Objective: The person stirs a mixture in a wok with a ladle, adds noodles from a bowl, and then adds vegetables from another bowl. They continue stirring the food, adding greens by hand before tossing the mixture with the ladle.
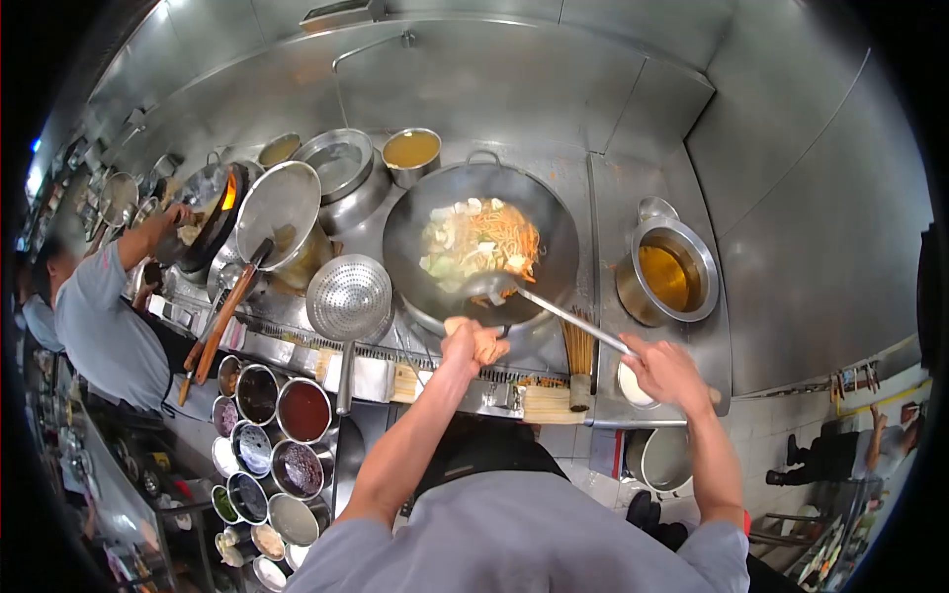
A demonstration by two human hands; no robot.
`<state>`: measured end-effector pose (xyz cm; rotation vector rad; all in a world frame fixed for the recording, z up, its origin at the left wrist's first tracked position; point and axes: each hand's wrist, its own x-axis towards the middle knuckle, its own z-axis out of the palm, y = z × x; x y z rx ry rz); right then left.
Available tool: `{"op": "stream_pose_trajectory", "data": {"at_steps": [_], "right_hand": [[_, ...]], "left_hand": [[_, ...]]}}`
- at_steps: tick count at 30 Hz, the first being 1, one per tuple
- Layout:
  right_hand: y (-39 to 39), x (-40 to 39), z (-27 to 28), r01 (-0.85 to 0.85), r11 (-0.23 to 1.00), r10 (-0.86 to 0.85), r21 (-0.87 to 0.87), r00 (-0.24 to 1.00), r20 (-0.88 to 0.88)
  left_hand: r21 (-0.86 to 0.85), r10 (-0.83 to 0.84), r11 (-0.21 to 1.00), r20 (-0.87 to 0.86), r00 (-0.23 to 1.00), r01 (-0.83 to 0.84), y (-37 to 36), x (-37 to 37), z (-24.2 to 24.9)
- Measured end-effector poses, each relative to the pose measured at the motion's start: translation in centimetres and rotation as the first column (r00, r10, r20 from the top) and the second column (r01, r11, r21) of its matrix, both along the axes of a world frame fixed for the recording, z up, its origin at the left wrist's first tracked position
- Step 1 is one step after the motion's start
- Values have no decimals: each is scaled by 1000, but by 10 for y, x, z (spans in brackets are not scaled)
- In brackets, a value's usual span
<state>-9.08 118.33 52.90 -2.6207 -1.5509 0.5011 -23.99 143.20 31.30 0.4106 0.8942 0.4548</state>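
Observation:
A big dark wok [407, 232] sits on the range in front of me. Inside it lie noodles [507, 234] with pale chopped vegetables [442, 240] and bits of orange. My left hand [473, 343] is closed at the wok's near rim, apparently around its handle, which the fingers mostly hide. A long-handled metal ladle [568, 314] is in my right hand [664, 370], the fingers wrapped round the shaft. The ladle's bowl rests inside the wok at the lower edge of the food.
A perforated strainer [349, 296] lies left of the wok. Right of it stand a bamboo brush [578, 356] and a pot of yellow liquid [647, 296]. Several seasoning containers [304, 409] stand lower left. Another person [114, 306] works a flaming wok [211, 232] at left.

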Motion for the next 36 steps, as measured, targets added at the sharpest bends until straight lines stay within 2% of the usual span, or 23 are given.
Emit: {"op": "stream_pose_trajectory", "data": {"at_steps": [2, 3, 4, 10, 11, 12, 14, 15, 16, 18, 19, 21, 22, 24, 25, 28, 29, 30, 31, 32, 33, 34, 36], "right_hand": [[-7, 0, -1, -21, 1000, 21, -5, 999, -44], [-4, -6, 2, -17, 1000, 17, -3, 999, -38], [-1, -4, 6, -18, 1000, 18, 21, 1000, -7], [-11, 9, -3, -119, 989, 119, 88, 993, 11], [-4, 8, -3, -104, 993, 103, 53, 994, 26], [2, 6, -6, -89, 996, 88, 17, 995, 41], [7, 1, -26, -70, 997, 67, 46, 996, 54], [5, -3, -34, -52, 989, 45, 140, 998, 52], [0, -8, -41, -30, 973, 20, 229, 999, 47], [-17, -10, -45, -2, 966, -11, 259, 999, 48], [-26, -13, -40, 19, 970, -13, 242, 1000, -26], [-32, -23, -19, 83, 987, -61, 139, 986, -154], [-29, -25, -14, 83, 988, -62, 131, 986, -156], [-22, -26, -5, 3, 995, 6, 96, 996, -88], [-18, -26, -9, -19, 992, 24, 127, 999, -41], [5, -27, -36, -25, 997, 17, 79, 995, 99], [7, -37, -27, 51, 999, -51, 5, 998, 24], [2, -35, -23, 58, 998, -59, 18, 998, 37], [-13, -38, -26, 57, 995, -58, 87, 998, 0], [-25, -40, -27, 54, 988, -48, 145, 998, -49], [-29, -40, -22, 52, 994, -45, 100, 997, -69], [-31, -41, -18, 53, 995, -46, 88, 996, -77], [-26, -39, -8, 33, 998, -30, 56, 998, -53]], "left_hand": [[37, -2, 999, 93, 996, -1, -10, -16, -17], [-38, -93, 995, 89, 992, 97, -8, -16, -15], [-26, -27, 999, 51, 998, 28, -15, -13, -12], [30, -24, 999, -1, 1000, 24, -38, -29, 38], [-99, -28, 995, 17, 999, 29, -32, -24, 40], [-96, -33, 995, 15, 999, 34, -37, -25, 35], [51, -127, 991, 106, 986, 123, -44, -35, 17], [132, -195, 977, 258, 946, 166, -51, -49, -21], [142, -213, 973, 238, 948, 183, -66, -68, -32], [219, 43, 976, -126, 991, -15, -109, -81, 24], [222, 37, 975, -125, 991, -8, -97, -83, 16], [70, -172, 985, 319, 932, 158, -73, -90, 16], [-13, -32, 999, -35, 999, 32, -64, -73, 33], [-211, -149, 960, 173, 974, 184, -22, -59, 33], [-209, -149, 960, 179, 972, 186, -18, -50, 31], [-124, -82, 989, -20, 996, 79, -33, -54, 9], [-146, -154, 960, 433, 888, 238, -51, -82, -31], [-72, -180, 918, 799, 573, 389, -54, -91, -51], [-5, -155, 986, 371, 916, 169, -79, -94, -10], [162, 27, 987, -154, 988, -2, -109, -104, 32], [124, -281, 959, 313, 907, 255, -91, -119, 34], [124, -144, 982, -8, 990, 144, -92, -111, 32], [96, -122, 987, -38, 992, 125, -72, -90, 60]]}}
